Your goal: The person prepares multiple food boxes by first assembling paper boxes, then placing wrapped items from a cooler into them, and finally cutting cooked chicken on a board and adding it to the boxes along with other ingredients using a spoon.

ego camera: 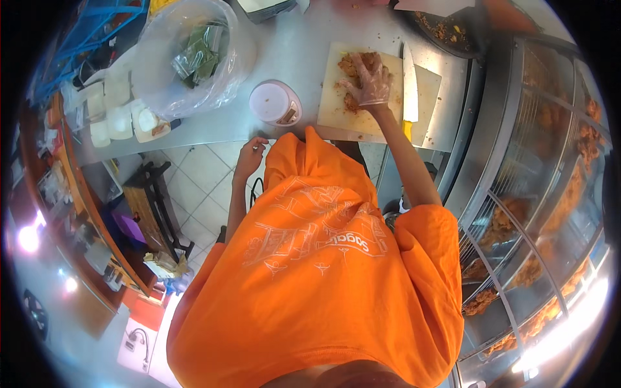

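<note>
My right hand (371, 82), in a clear plastic glove, lies with spread fingers over pieces of fried chicken (351, 103) on a white cutting board (335, 119). The palm and fingers hide part of the chicken. Just right of it, a large knife (410, 87) with a yellow handle lies across the board's right side, blade pointing away from me. My left hand (251, 157) is bare and hangs at the table's front edge, its fingers loosely bent and nothing visible in them. Beyond it stands a round white kitchen scale (269, 103) with a small display.
A clear plastic bag (150, 58) lining a container holds green-printed packets (199, 56). White foam containers (119, 121) sit at the left. A dark pan (446, 29) with crumbs stands back right. A glazed display cabinet (509, 145) with fried chicken borders my right side.
</note>
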A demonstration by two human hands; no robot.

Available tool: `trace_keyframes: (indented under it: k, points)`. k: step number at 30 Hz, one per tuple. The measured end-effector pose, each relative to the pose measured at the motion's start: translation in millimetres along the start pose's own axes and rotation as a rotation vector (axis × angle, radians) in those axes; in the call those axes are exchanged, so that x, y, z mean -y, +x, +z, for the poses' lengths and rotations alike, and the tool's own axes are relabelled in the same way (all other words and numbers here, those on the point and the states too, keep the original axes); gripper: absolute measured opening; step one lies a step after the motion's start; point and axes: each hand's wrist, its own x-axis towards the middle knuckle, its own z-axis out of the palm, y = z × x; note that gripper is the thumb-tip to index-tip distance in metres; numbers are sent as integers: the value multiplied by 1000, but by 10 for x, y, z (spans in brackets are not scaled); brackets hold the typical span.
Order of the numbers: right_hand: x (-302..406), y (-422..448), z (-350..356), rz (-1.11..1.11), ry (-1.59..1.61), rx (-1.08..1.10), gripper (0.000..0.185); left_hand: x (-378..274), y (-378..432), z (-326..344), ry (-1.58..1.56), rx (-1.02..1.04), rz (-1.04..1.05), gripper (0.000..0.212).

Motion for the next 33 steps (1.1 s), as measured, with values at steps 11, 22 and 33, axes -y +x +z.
trace_keyframes:
  k: [11, 22, 33]
  points:
    - [344, -765, 101, 334, 10, -360, 72, -67, 101, 68, -9, 53, -16, 21]
    - [471, -927, 336, 640, -8, -217, 86, -57, 177, -54, 23, 112, -22, 22]
    - [-251, -1486, -214, 1006, -160, 2, 57, -1353, 79, -307, 153, 166, 181, 17]
